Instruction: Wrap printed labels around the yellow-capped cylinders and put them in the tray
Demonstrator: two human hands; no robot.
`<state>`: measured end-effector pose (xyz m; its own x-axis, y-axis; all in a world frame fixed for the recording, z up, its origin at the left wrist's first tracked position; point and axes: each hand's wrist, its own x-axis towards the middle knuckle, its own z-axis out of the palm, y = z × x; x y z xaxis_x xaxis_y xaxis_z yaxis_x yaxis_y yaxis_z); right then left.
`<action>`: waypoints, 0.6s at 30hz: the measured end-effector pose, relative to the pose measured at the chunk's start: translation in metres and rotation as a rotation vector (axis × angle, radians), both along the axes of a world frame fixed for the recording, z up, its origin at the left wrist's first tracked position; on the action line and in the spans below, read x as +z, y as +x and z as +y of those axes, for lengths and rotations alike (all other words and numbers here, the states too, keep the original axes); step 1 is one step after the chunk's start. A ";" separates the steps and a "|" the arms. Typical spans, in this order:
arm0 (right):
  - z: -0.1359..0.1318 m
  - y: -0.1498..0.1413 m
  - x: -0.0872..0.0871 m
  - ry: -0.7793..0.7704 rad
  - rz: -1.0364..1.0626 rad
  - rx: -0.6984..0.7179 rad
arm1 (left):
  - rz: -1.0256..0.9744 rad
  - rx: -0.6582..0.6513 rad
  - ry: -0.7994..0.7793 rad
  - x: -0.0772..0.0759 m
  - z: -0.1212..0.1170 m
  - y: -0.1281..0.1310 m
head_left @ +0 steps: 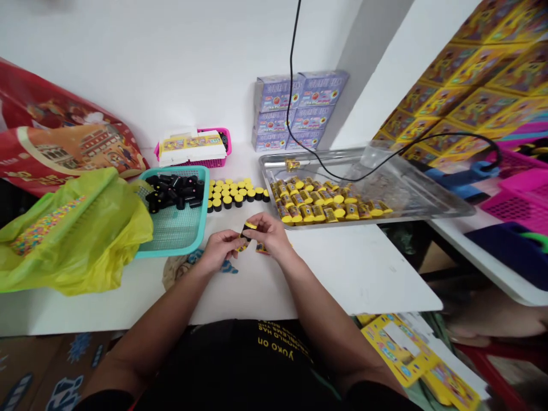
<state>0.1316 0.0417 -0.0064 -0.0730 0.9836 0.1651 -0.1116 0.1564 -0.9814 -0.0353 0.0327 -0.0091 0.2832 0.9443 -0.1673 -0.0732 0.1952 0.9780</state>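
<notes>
Over the white table [334, 268], my left hand [220, 249] and my right hand [273, 235] meet on one small black cylinder with a yellow cap [248, 228]. My right fingers pinch it near the cap. Lower down, my left fingertips close on its yellow-patterned part, which they mostly hide. A small colourful printed piece [261, 249] lies under my right hand, partly covered. Just beyond my hands stand several yellow-capped black cylinders [226, 201] in rows. To their right, a metal tray [411, 208] bears several yellow-wrapped cylinders [319, 200].
At left, a teal basket [171, 244] holds black cylinders [175, 191] beside a yellow-green bag [115, 228] with coloured beads. Behind is a pink basket [226, 149] with printed cartons. Purple boxes [295, 111] are stacked at the wall. A black cable [329, 171] hangs across the tray. A blue-striped cloth [229, 267] lies near my left wrist.
</notes>
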 end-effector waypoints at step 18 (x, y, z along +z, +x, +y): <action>-0.009 -0.011 0.010 -0.121 0.054 -0.049 | -0.124 0.135 -0.053 -0.005 -0.003 0.004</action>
